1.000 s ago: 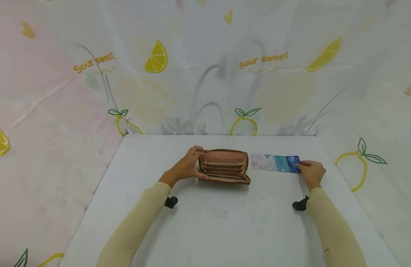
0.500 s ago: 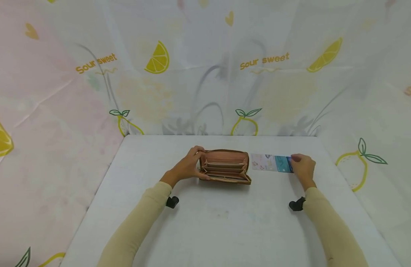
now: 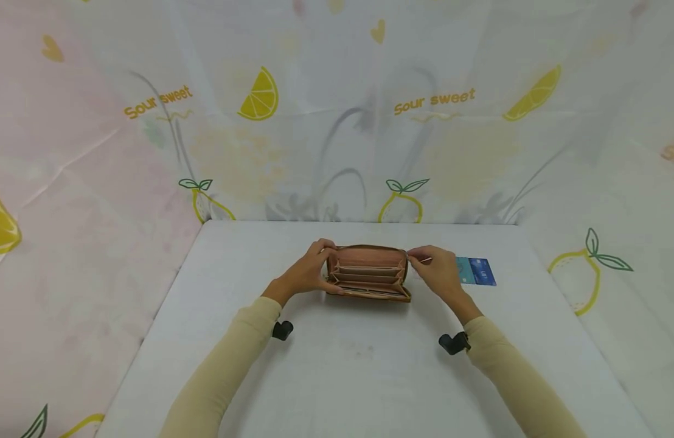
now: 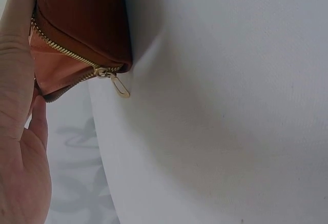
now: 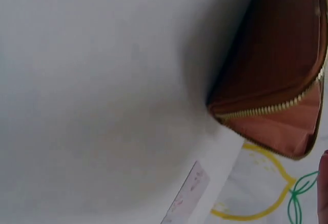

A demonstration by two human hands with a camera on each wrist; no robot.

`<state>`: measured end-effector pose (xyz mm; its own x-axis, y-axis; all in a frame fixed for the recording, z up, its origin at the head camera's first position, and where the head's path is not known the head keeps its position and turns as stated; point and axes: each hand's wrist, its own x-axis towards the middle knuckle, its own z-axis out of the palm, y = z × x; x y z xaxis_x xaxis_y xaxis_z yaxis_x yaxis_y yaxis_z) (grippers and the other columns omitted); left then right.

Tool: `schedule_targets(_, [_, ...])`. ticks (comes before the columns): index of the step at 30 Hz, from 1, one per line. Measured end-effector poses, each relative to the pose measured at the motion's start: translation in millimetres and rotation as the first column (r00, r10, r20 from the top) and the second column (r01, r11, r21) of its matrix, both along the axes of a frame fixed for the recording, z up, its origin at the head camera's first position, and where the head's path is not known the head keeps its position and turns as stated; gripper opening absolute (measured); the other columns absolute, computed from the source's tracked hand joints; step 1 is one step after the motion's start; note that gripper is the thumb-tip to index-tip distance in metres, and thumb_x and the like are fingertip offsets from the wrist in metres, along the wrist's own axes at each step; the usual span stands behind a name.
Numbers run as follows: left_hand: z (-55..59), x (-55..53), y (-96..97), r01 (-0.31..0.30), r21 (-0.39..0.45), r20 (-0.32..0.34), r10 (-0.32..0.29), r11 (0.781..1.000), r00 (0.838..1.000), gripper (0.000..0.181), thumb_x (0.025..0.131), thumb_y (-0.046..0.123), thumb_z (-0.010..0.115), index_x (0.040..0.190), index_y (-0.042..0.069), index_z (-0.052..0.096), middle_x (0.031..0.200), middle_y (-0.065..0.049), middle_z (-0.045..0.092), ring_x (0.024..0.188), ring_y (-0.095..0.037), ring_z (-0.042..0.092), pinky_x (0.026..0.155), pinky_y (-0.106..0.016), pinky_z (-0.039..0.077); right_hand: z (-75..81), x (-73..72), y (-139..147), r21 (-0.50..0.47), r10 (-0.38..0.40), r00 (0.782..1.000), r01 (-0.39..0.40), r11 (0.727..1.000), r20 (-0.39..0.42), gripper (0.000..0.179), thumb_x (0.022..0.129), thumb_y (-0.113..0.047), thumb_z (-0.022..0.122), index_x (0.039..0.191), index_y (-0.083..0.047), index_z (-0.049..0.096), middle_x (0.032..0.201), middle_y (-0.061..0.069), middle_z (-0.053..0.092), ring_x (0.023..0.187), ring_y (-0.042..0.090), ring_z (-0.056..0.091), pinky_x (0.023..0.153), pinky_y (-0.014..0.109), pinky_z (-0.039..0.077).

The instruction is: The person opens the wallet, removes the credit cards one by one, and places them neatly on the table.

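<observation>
A brown zip-around wallet (image 3: 368,274) stands unzipped on the white table, its pink-tan pockets facing me. Around its left end, my left hand (image 3: 305,272) holds on, thumb at the front lower edge and fingers on the top edge. At the upper right corner of the wallet, my right hand (image 3: 440,271) pinches the edge between thumb and fingertips. Only a fingertip (image 5: 323,188) of that hand shows in the right wrist view. Beside it lie a teal card (image 3: 465,271) and a dark blue card (image 3: 483,272). A pale pink-white card (image 5: 189,193) is mostly hidden under my right hand.
The white table (image 3: 359,377) ends at a lemon-printed cloth backdrop (image 3: 337,152) just behind the wallet. A gold zipper pull (image 4: 121,86) hangs at the wallet's left corner. Black wrist cameras, including one on the right cuff (image 3: 454,344), sit on both wrists.
My right hand has left the blue card and moved left to the wallet's right edge, uncovering the blue card. My left hand stays on the wallet, which has not moved.
</observation>
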<state>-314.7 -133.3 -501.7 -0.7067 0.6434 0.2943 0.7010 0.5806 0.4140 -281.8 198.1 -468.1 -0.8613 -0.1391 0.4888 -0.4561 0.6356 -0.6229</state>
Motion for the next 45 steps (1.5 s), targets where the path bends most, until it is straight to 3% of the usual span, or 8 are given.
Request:
schedule_targets(7, [1.4, 1.0, 0.2, 0.000, -0.009, -0.004, 0.000, 1.000, 1.000, 0.078, 0.066, 0.055, 0.085, 0.119, 0.006, 0.055, 0.137, -0.010, 0.036, 0.130, -0.027, 0.034, 0.103, -0.037, 0.040, -7.2, 17.4, -26, 0.078, 0.185, 0.982, -0.187, 0.979, 0.038, 0.012, 0.082, -0.003, 0.078, 0.094, -0.006, 0.078, 0.086, 0.002, 0.072, 0.076, 0.014, 0.066, 0.065, 0.028, 0.056])
schedule_targets(13, [-0.4, 0.1, -0.1, 0.008, 0.004, 0.001, -0.008, 1.000, 1.000, 0.073, 0.066, 0.055, 0.085, 0.113, 0.008, 0.055, 0.136, -0.010, 0.037, 0.130, -0.026, 0.034, 0.103, -0.037, 0.040, -12.1, 24.4, -38, 0.270, 0.287, 0.955, -0.295, 0.916, 0.073, 0.013, 0.081, -0.003, 0.079, 0.092, -0.008, 0.078, 0.088, 0.000, 0.073, 0.079, 0.012, 0.067, 0.067, 0.029, 0.055])
schedule_targets(21, [-1.5, -0.2, 1.1, 0.007, 0.002, -0.002, -0.007, 1.000, 1.000, 0.075, 0.066, 0.058, 0.084, 0.115, 0.008, 0.056, 0.137, -0.009, 0.036, 0.130, -0.026, 0.034, 0.102, -0.038, 0.041, -8.6, 26.7, -44, 0.420, 0.285, 0.939, -0.341, 0.841, 0.191, 0.009, 0.085, -0.004, 0.075, 0.094, -0.004, 0.077, 0.090, 0.003, 0.073, 0.080, 0.014, 0.067, 0.068, 0.028, 0.054])
schedule_targets(25, [-2.4, -1.3, 1.3, 0.009, -0.009, -0.021, -0.009, 1.000, 1.000, 0.075, 0.066, 0.060, 0.082, 0.114, 0.009, 0.055, 0.137, -0.009, 0.036, 0.130, -0.026, 0.034, 0.102, -0.037, 0.041, -2.6, 27.8, -49, 0.514, 0.283, 0.935, -0.354, 0.782, 0.213, 0.006, 0.087, -0.003, 0.073, 0.091, -0.005, 0.077, 0.085, 0.001, 0.072, 0.075, 0.012, 0.065, 0.067, 0.029, 0.053])
schedule_targets(31, [-1.4, -1.1, 1.2, 0.003, -0.001, -0.013, -0.003, 1.000, 1.000, 0.076, 0.066, 0.058, 0.083, 0.117, 0.007, 0.056, 0.137, -0.009, 0.036, 0.130, -0.026, 0.034, 0.103, -0.038, 0.040, 2.5, 29.9, -55, 0.655, 0.246, 0.950, -0.310, 0.689, 0.191, 0.008, 0.088, -0.002, 0.070, 0.082, -0.007, 0.072, 0.073, -0.001, 0.065, 0.065, 0.010, 0.058, 0.059, 0.028, 0.050])
schedule_targets(37, [-0.8, 0.2, 2.0, 0.005, 0.028, -0.007, -0.005, 1.000, 1.000, 0.067, 0.068, 0.053, 0.084, 0.109, 0.008, 0.055, 0.136, -0.011, 0.036, 0.128, -0.028, 0.035, 0.103, -0.040, 0.039, 1.0, 30.5, -60, 0.808, 0.147, 0.986, -0.153, 0.569, 0.083, 0.004, 0.088, -0.002, 0.071, 0.091, -0.003, 0.069, 0.078, 0.008, 0.064, 0.068, 0.021, 0.063, 0.055, 0.032, 0.051])
schedule_targets(40, [-1.1, 0.2, 2.6, 0.010, 0.055, 0.006, -0.010, 0.998, 1.000, 0.061, 0.069, 0.050, 0.085, 0.101, 0.009, 0.055, 0.135, -0.011, 0.037, 0.127, -0.029, 0.035, 0.104, -0.041, 0.038, -0.3, 31.2, -61, 0.826, 0.112, 0.992, -0.109, 0.553, 0.055, 0.008, 0.087, -0.002, 0.072, 0.095, -0.002, 0.068, 0.083, 0.010, 0.065, 0.070, 0.022, 0.064, 0.056, 0.033, 0.052])
schedule_targets(45, [-2.2, -0.7, 3.0, -0.010, 0.048, 0.040, 0.008, 0.999, 0.999, 0.061, 0.069, 0.051, 0.085, 0.102, 0.010, 0.054, 0.135, -0.010, 0.036, 0.128, -0.027, 0.034, 0.104, -0.040, 0.037, -6.5, 31.4, -61, 0.842, 0.158, 0.987, -0.066, 0.535, -0.022, 0.010, 0.086, -0.001, 0.073, 0.093, 0.000, 0.067, 0.085, 0.011, 0.063, 0.073, 0.022, 0.063, 0.056, 0.033, 0.053])
